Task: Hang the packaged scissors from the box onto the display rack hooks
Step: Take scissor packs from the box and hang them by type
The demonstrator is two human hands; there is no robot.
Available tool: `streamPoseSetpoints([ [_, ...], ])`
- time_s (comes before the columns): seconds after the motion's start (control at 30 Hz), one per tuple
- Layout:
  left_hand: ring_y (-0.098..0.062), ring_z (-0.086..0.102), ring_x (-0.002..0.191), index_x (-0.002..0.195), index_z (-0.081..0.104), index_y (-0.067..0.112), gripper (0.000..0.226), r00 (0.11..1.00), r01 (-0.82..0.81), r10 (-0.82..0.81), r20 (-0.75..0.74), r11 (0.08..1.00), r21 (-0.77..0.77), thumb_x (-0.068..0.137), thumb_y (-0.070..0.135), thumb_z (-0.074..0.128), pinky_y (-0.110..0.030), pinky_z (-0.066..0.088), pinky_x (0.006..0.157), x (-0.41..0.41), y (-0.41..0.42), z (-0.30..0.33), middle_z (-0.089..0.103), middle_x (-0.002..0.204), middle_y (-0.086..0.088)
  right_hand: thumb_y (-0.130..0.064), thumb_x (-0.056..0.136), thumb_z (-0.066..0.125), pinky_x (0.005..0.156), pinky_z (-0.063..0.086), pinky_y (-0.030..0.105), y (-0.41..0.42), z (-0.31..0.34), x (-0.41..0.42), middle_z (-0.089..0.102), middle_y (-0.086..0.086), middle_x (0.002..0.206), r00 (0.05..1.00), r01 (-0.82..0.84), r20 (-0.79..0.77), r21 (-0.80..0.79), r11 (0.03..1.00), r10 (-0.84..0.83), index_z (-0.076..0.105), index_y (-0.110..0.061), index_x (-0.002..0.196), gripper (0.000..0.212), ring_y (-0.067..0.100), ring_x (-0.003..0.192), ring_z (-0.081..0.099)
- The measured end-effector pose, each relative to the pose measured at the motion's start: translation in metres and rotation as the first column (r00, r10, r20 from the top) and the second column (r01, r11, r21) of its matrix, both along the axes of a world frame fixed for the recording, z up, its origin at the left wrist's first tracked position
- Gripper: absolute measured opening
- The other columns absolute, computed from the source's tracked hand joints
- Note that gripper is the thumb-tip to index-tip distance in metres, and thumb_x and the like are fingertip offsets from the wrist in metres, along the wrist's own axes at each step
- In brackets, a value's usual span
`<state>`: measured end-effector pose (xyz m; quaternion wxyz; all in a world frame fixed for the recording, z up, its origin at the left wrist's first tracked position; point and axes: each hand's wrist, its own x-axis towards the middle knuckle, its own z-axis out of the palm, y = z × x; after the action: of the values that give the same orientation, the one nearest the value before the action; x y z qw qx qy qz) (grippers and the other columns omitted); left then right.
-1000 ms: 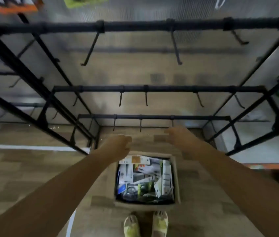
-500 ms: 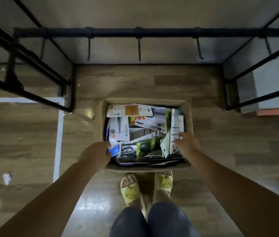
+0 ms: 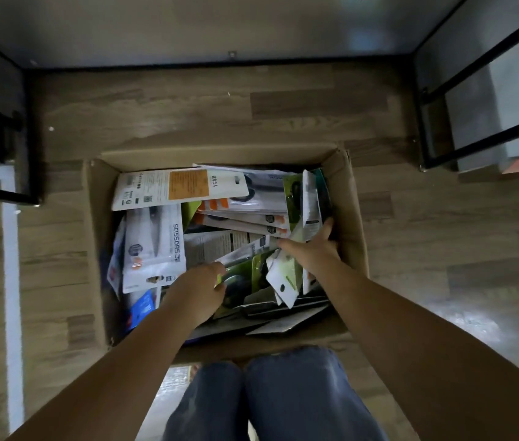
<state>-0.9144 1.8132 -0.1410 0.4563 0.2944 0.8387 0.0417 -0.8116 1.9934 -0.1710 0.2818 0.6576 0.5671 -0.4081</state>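
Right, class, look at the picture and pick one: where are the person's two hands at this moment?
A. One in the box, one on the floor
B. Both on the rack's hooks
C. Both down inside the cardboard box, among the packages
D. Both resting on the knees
C: the left hand and the right hand both reach inside the cardboard box, on the packaged scissors; no hooks are in view.

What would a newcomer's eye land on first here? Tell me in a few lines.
The open cardboard box in the middle of the wooden floor, crammed with a jumble of scissors packs; a white one reading SCISSORS lies at its left. Both bare hands are down among the packs: the left hand near the centre, the right hand by the right wall. Black rack legs frame the upper corners.
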Motion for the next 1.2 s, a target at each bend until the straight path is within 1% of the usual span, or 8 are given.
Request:
streamPoseSetpoints([
  [0.13, -0.020, 0.059, 0.097, 0.124, 0.055, 0.020, 0.030, 0.999, -0.036, 0.036, 0.018, 0.999, -0.001, 0.095, 0.023, 0.051, -0.023, 0.040, 0.072, 0.000, 0.001, -0.007, 0.063, 0.115, -0.007, -0.027, 0.082, 0.059, 0.077, 0.050, 0.040, 0.003, -0.008, -0.005, 0.037, 0.019, 0.135, 0.988, 0.142, 0.066, -0.021, 0.990, -0.140, -0.002, -0.021, 0.145, 0.088, 0.035, 0.095, 0.053],
  [0.23, -0.015, 0.057, 0.088, 0.124, 0.055, 0.022, 0.029, 0.999, -0.032, 0.032, 0.026, 0.999, 0.008, 0.095, 0.023, 0.051, -0.022, 0.040, 0.070, -0.001, -0.001, -0.008, 0.063, 0.113, -0.006, -0.019, 0.087, 0.055, 0.059, 0.044, 0.034, 0.010, -0.009, 0.003, 0.050, 0.015, 0.104, 0.990, 0.044, 0.134, -0.028, 0.999, -0.040, -0.003, -0.014, 0.147, 0.083, 0.029, 0.070, 0.052],
  [0.37, -0.020, 0.059, 0.096, 0.123, 0.056, 0.021, 0.029, 0.999, -0.030, 0.030, 0.027, 0.999, 0.012, 0.094, 0.022, 0.052, -0.023, 0.041, 0.072, -0.003, -0.002, -0.010, 0.063, 0.115, -0.007, -0.022, 0.087, 0.064, 0.079, 0.046, 0.039, 0.016, -0.008, 0.005, 0.039, 0.017, 0.140, 0.971, -0.115, 0.203, -0.079, 0.990, 0.129, -0.001, -0.011, 0.148, 0.089, 0.032, 0.117, 0.050],
  [0.47, -0.019, 0.058, 0.095, 0.123, 0.056, 0.020, 0.029, 0.997, -0.055, 0.054, 0.046, 0.998, 0.013, 0.094, 0.022, 0.053, -0.023, 0.040, 0.072, -0.003, -0.002, -0.007, 0.063, 0.114, -0.007, -0.009, 0.089, 0.054, 0.073, 0.045, 0.036, 0.017, -0.008, 0.010, 0.048, 0.017, 0.130, 0.985, -0.112, 0.135, 0.036, 0.993, 0.106, 0.029, -0.009, 0.137, 0.054, 0.033, 0.113, 0.053],
  [0.67, -0.024, 0.058, 0.099, 0.115, 0.060, 0.019, 0.023, 0.994, -0.089, 0.089, 0.055, 0.996, -0.005, 0.094, 0.022, 0.050, -0.025, 0.040, 0.074, -0.003, -0.008, 0.025, 0.065, 0.110, -0.009, -0.013, 0.088, 0.057, 0.083, 0.044, 0.031, 0.013, 0.033, 0.025, 0.058, 0.013, 0.121, 0.999, -0.026, -0.028, 0.197, 0.980, 0.032, 0.049, -0.011, 0.124, 0.037, 0.029, 0.105, 0.056],
  [0.97, -0.022, 0.054, 0.110, 0.115, 0.060, 0.017, 0.023, 0.976, -0.207, 0.206, 0.072, 0.978, 0.003, 0.093, 0.020, 0.053, -0.025, 0.037, 0.083, -0.006, -0.011, 0.124, 0.063, 0.117, -0.006, 0.001, 0.081, 0.061, 0.072, 0.039, 0.025, 0.011, 0.147, 0.011, 0.055, 0.007, 0.091, 0.979, 0.079, -0.201, 0.257, 0.963, -0.027, 0.055, -0.004, 0.118, 0.037, 0.024, 0.086, 0.052],
  [1.1, -0.021, 0.052, 0.114, 0.118, 0.058, 0.014, 0.026, 0.974, -0.205, 0.202, 0.105, 0.979, 0.021, 0.094, 0.018, 0.051, -0.022, 0.034, 0.082, -0.006, -0.007, 0.176, 0.059, 0.123, -0.007, 0.003, 0.081, 0.063, 0.068, 0.041, 0.024, 0.003, 0.200, 0.000, 0.052, 0.003, 0.082, 0.936, 0.233, -0.308, 0.182, 0.955, -0.169, 0.049, -0.012, 0.094, 0.025, 0.020, 0.074, 0.053],
  [1.2, -0.015, 0.058, 0.092, 0.116, 0.060, 0.015, 0.025, 0.970, -0.224, 0.219, 0.101, 0.974, 0.044, 0.093, 0.016, 0.050, -0.018, 0.038, 0.069, -0.010, -0.003, 0.220, 0.060, 0.120, -0.007, 0.005, 0.076, 0.069, 0.074, 0.043, 0.024, -0.009, 0.250, -0.009, 0.052, -0.002, 0.081, 0.880, 0.288, -0.429, 0.137, 0.948, -0.205, 0.054, -0.007, 0.107, 0.036, 0.024, 0.088, 0.057],
])
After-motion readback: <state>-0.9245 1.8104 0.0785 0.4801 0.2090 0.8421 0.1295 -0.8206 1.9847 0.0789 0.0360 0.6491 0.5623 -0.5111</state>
